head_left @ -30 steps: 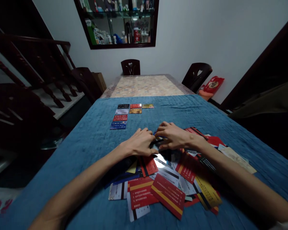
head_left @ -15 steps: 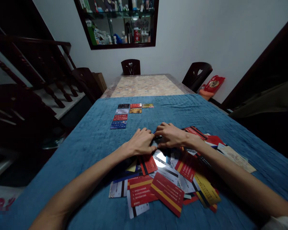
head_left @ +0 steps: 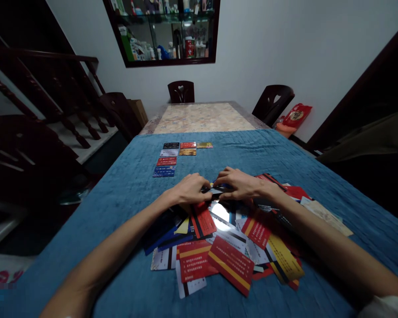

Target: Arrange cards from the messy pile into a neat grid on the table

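Over the far side of a loose heap of plastic cards [head_left: 230,265], my left hand [head_left: 191,189] and my right hand [head_left: 240,184] face each other. Between them is a dark-and-light card [head_left: 216,191], its left end pinched by my left fingers and its right end by my right fingers. Whether more cards lie under it I cannot tell. Red, white, yellow and blue cards overlap in the heap, many with a black stripe up. Further out, several cards lie face up in neat rows, among them a blue card [head_left: 164,171] and a gold card [head_left: 204,145].
A blue cloth [head_left: 126,190] covers the near part of the table; its marbled top [head_left: 202,117] shows beyond. Dark chairs [head_left: 181,92] stand around it. At the right, a red bag [head_left: 297,115] sits by the wall; a stair railing [head_left: 63,119] runs along the left.
My left hand has risen slightly and its fingers now curl on the card. The card between my hands shows more clearly, and my hands are a little further apart.
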`<state>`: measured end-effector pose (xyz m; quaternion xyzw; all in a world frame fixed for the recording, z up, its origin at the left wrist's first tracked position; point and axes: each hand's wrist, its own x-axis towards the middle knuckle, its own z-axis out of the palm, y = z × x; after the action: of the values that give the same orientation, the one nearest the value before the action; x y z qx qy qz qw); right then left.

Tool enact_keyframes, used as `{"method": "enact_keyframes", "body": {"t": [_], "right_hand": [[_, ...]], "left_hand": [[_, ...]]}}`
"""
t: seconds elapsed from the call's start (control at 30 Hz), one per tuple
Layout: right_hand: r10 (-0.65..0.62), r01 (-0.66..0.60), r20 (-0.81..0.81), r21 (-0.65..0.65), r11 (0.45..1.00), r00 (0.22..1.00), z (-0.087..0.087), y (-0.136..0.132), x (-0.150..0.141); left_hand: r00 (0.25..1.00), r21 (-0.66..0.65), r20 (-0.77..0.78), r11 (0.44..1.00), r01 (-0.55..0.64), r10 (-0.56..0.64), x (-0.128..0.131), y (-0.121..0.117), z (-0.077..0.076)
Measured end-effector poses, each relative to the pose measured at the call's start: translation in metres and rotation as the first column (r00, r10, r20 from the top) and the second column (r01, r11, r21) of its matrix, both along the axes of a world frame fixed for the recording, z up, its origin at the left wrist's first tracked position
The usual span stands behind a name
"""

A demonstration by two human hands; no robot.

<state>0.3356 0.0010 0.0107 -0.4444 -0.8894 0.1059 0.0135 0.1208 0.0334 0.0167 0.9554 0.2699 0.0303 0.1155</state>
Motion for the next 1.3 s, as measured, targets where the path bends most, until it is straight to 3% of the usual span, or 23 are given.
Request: {"method": "enact_keyframes", "body": {"t": [0.17,0.33,0.5,0.8,1.07,1.3], "right_hand": [[-0.002,0.004,-0.073,0.026,1.0,0.997,-0.003,0.005,0.001],[-0.073,0.076,-0.095,0.029,0.997,0.993,-0.002,0.007,-0.002],[-0.16,0.163,-0.048,0.066,0.984,0.986,-0.001,0.004,-0.005],[-0.204,0.213,-0.078,0.123,0.969,0.976,-0.006,0.006,-0.004],[-0.229,0.282,-0.252,0.198,0.939,0.94,-0.007,0.01,0.002],[-0.192,0.312,-0.464,0.196,0.93,0.865,-0.007,0.009,0.003]], "left_hand": [[0.993,-0.131,0.114,0.991,0.021,-0.006,-0.004,0.008,0.001],[0.966,-0.192,0.25,0.981,-0.018,0.067,-0.007,0.017,-0.002],[0.948,-0.154,0.298,0.986,-0.065,0.11,-0.01,0.025,-0.006],[0.953,-0.087,0.286,0.993,-0.076,0.098,-0.011,0.028,-0.007],[0.942,-0.046,0.314,0.993,-0.11,0.119,-0.01,0.026,-0.006],[0.935,-0.049,0.33,0.991,-0.125,0.134,-0.01,0.029,-0.009]]}}
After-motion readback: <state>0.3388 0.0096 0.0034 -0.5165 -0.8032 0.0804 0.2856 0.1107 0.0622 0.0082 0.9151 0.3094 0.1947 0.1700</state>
